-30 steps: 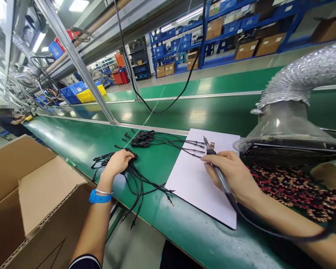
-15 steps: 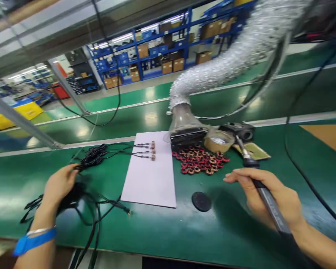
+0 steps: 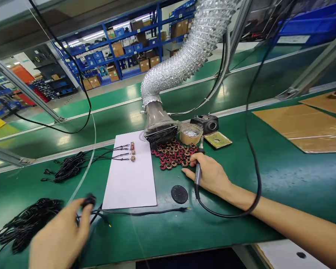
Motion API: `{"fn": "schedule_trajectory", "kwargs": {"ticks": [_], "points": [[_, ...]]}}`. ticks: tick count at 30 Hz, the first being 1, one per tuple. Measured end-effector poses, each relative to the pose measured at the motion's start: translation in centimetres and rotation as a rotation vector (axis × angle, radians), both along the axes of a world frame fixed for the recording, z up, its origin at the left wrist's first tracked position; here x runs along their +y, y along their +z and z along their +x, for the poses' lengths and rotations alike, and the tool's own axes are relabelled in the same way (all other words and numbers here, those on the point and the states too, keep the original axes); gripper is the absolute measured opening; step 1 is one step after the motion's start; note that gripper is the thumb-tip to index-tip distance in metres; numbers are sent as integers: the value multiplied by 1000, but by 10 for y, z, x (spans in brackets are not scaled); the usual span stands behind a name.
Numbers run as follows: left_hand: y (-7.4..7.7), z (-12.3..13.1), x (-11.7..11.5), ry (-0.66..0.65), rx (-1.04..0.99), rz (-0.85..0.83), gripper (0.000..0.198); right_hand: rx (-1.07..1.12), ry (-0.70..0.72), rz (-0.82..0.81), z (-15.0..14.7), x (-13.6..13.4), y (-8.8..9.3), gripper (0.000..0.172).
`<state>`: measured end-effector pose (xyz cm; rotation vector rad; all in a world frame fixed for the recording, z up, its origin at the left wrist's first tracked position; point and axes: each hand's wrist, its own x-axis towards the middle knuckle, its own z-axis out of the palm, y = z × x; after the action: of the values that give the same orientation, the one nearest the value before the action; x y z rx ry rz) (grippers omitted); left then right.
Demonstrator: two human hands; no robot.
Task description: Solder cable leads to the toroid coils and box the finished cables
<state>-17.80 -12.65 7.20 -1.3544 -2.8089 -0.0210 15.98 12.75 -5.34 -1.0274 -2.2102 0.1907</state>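
My left hand point(image 3: 60, 235), blurred at the lower left, is closed on a black cable point(image 3: 88, 200) bunched at its fingertips. From about there, a length of black cable point(image 3: 154, 213) runs right along the front of a white board point(image 3: 130, 188), its thin end near a black disc point(image 3: 179, 194). My right hand point(image 3: 214, 175) grips a soldering iron point(image 3: 198, 173), tip upward near a round tan container point(image 3: 190, 135) with shiny silver contents. Just left of this hand lies a pile of red and copper-coloured wound ring coils point(image 3: 173, 156).
Several cables with small copper-coloured coils point(image 3: 132, 152) at their ends lie across the board. A fume duct point(image 3: 159, 127) stands behind the ring coils. Cable bundles point(image 3: 35, 220) lie at left. A yellow sponge tray point(image 3: 217, 140) and cardboard sheets point(image 3: 294, 125) are at right.
My left hand has left the upper cable bundle and come nearer, now with a cable. The right hand and soldering iron have moved left, towards the coil pile. The view has turned right.
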Motion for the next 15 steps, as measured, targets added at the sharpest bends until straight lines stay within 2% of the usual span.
{"fn": "schedule_trajectory", "kwargs": {"ticks": [1, 3, 6, 10, 15], "points": [[-5, 15, 10, -66, -31, -81, 39, -21, -9, 15, -2, 2, 0, 27], [-13, 38, 22, -179, -111, -128, 44, -61, -26, 44, -4, 4, 0, 26], [-15, 52, 23, -345, -226, -59, 46, -99, -45, 82, -6, 5, -1, 19], [-14, 59, 29, -586, -452, 79, 29, -110, -56, 131, -5, 1, -1, 15], [-21, 99, 61, -705, -704, 108, 29, -109, -37, 220, -3, -1, 3, 14]]}}
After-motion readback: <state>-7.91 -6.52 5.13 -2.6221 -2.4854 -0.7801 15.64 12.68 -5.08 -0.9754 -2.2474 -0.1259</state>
